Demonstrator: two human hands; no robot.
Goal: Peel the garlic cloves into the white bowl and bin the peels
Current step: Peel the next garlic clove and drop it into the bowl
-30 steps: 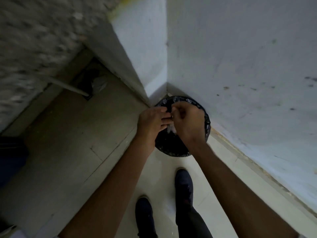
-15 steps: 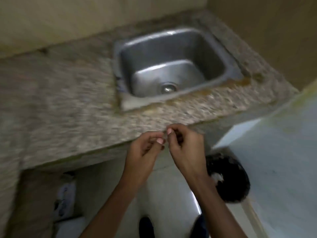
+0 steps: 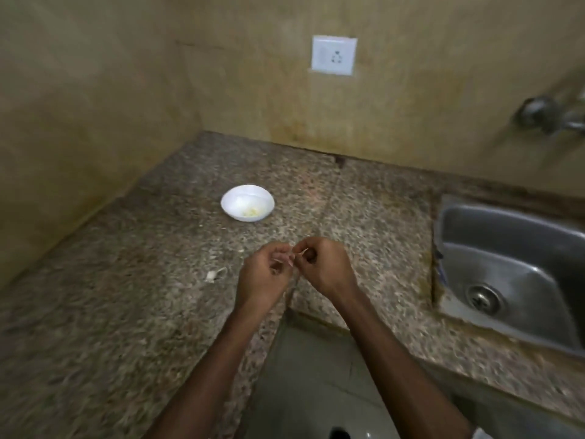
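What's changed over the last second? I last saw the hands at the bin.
The left hand and right hand rose from the bin on the floor, past the sink, to over the countertop, short of the white bowl. The bin is out of view. Unchanged: they stay fingertip to fingertip, seemingly pinching a small pale scrap.

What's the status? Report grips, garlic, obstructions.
Left grip and right grip pinch a pale bit. Peeled garlic in bowl. Peel scrap on counter. Nothing between grips and bowl.

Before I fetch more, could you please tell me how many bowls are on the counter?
1: the white bowl stands on the counter, left of the sink, toward the back wall; none appears hidden.
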